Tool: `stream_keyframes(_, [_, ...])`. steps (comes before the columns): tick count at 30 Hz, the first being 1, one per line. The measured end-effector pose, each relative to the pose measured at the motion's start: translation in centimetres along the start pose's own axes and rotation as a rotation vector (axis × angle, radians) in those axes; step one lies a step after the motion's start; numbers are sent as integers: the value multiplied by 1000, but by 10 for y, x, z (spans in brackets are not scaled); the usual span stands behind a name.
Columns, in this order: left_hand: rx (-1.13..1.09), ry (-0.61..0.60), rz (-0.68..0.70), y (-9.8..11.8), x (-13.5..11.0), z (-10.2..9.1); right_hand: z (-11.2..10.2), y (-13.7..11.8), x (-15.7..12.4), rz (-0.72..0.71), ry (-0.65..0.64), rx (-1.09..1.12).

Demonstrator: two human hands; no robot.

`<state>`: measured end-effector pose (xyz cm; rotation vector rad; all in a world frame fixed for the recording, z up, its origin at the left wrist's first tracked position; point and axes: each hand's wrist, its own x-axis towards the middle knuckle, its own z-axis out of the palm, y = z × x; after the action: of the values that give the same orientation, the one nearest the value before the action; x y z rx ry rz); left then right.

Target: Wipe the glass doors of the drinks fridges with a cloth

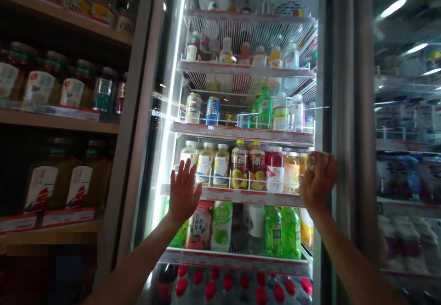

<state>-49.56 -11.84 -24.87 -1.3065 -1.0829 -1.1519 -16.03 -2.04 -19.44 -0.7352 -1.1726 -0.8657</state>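
A tall glass door [248, 135] of a lit drinks cooler stands in front of me, with faint reflections across it. My left hand [184, 192] is raised flat with its fingers spread, at or close to the glass on the left; whether it touches is hard to tell. Near the door's right frame, my right hand [319, 181] is closed around a crumpled, pale cloth [313, 160], blurred and mostly covered by the fingers. Behind the hands, tea bottles [221, 165] and a red drink bottle [274, 169] line a wire-fronted shelf.
Wooden shelves [58, 116] with labelled bottles stand left of the cooler. Green bottles [273, 231] fill part of the lower shelf, above several red-capped bottles [210, 290]. A metal door frame [353, 112] separates another stocked cooler on the right.
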Motion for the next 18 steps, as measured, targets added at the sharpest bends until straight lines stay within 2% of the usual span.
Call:
stream_keyframes(2, [-9,38,-53,9,2,3,2,-21,-13,-33,6,63])
stream_keyframes(4, [-64,64,-79,24,9,5,6,-60,-29,-141,-89,147])
stream_keyframes(7, [-323,29,8,58,24,3,13,-112,-40,-240,-237,238])
stream_keyframes(9, [-530,-29,68,82,34,3,15,-126,-39,-263,-275,307])
stream_keyframes(11, [-656,-55,53,104,41,6,12,-121,-36,-304,-294,405])
stream_keyframes(13, [-663,-41,4,121,45,14,7,-102,-33,-386,-315,480])
stream_keyframes(16, [-500,12,-29,141,51,29,-2,-60,-27,-543,-331,447])
stream_keyframes(18, [-370,53,-23,148,58,38,-4,-30,-19,-506,-251,322])
